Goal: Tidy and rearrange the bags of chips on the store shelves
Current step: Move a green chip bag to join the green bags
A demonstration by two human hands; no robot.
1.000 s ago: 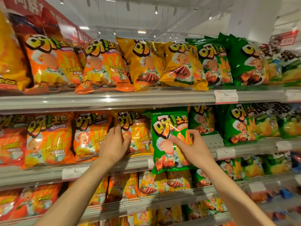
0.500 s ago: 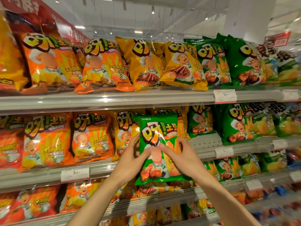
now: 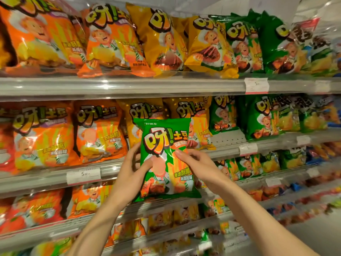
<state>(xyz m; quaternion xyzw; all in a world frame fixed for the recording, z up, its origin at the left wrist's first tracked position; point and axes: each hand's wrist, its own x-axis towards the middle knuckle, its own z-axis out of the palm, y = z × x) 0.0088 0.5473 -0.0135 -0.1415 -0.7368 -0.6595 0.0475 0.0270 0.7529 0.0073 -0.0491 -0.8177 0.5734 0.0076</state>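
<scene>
Both forearms reach up from the bottom of the view and meet on one green chip bag (image 3: 166,159), held upright in front of the middle shelf (image 3: 55,179), off its ledge. The left hand (image 3: 132,170) grips the bag's left edge — thumb pressed on the printed front, fingers curled round behind. The right hand (image 3: 198,164) pinches it from the right, thumb lying flat across the front and the other fingers hidden at the back.

Behind the bag stand yellow chip bags (image 3: 191,115), with orange chip bags (image 3: 99,132) to their left. Just right of the yellow ones a bare patch of shelf floor (image 3: 227,138) shows — open room in front of a set-back green bag (image 3: 224,115), beside a fuller green row (image 3: 263,117). A price tag (image 3: 84,175) clips the shelf edge by the left wrist.
</scene>
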